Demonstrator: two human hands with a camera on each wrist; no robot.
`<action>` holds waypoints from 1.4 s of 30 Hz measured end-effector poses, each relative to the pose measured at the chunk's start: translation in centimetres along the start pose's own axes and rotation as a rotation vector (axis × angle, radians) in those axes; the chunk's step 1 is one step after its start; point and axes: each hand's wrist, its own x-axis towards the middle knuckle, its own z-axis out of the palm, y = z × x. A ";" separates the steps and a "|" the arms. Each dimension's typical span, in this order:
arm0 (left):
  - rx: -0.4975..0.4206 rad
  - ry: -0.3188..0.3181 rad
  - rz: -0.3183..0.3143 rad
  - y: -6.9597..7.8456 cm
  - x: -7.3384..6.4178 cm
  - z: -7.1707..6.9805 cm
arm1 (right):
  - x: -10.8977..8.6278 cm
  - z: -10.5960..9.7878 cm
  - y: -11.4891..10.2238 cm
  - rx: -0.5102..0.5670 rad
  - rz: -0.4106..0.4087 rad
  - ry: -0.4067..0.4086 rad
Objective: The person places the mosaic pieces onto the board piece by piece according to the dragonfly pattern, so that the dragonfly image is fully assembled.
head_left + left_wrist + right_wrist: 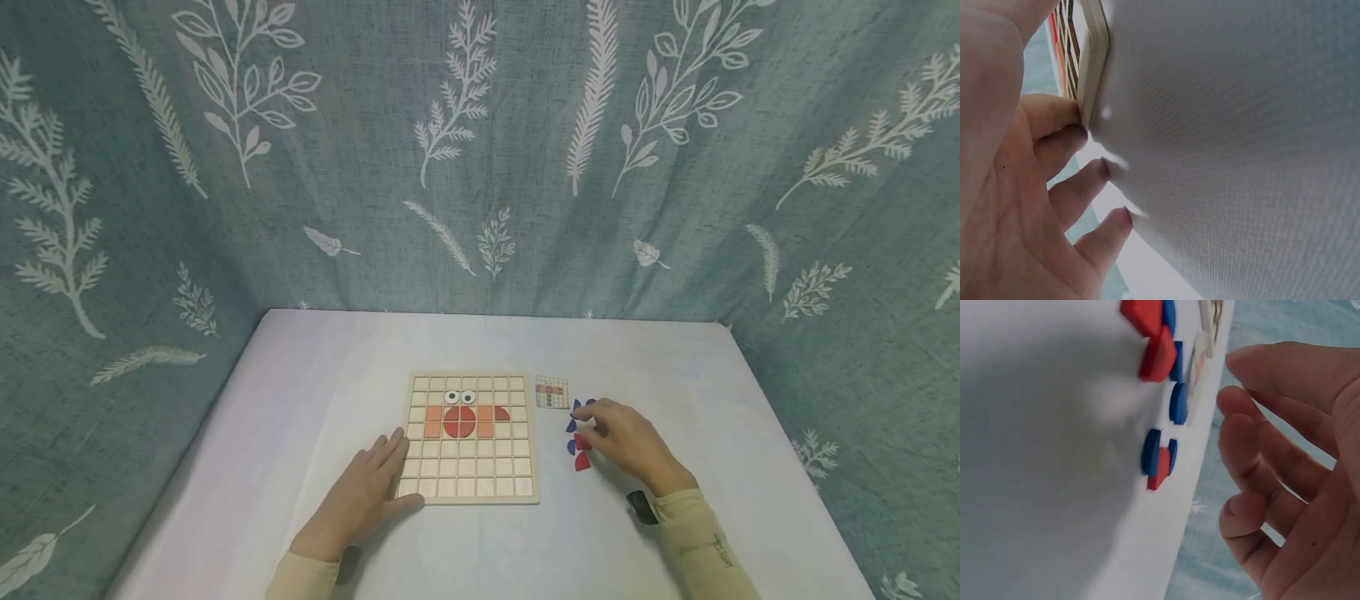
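A wooden grid board lies on the table in front of me. My left hand rests along its left side, fingers extended and thumb at the front corner; in the left wrist view fingertips touch the wooden edge. On the board, two white eye pieces sit above a red circle flanked by orange squares, with a red quarter-round at right. My right hand hovers over loose blue pieces and red pieces, fingers bent, thumb and fingertips apart, nothing visible between them.
A small pattern card lies just right of the board's far corner, beside the loose pieces. The white tabletop is bordered by a leaf-patterned green-blue curtain at the back and sides.
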 end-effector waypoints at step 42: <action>-0.007 -0.004 0.001 0.0 0.0 0.0 | -0.8 1.5 0.6 -0.080 -0.061 0.050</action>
